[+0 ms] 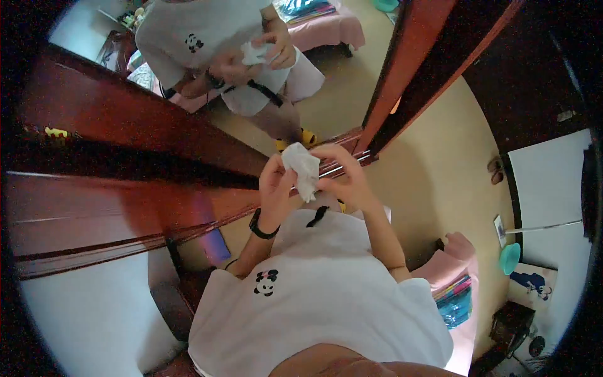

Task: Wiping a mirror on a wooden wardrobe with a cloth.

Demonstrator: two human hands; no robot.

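A crumpled white tissue (pixel 302 168) is held up in front of my body, between both hands. My left hand (pixel 275 188), with a black band on its wrist, is closed on the left side of the tissue. My right hand (pixel 347 177) grips the right side, fingers curled and thumb near the tissue's lower part. The tissue's lower end hangs in loose folds. Ahead, a large mirror (pixel 339 88) reflects my shirt and both hands around the tissue.
Dark red wooden panels (pixel 125 125) frame the mirror on both sides. At right are a pink-covered piece of furniture (pixel 447 259) with blue plastic-wrapped packages (pixel 455 305) on it, a turquoise basin (pixel 510 259) and dark slippers (pixel 495 171). A blue-purple object (pixel 215 244) stands at left.
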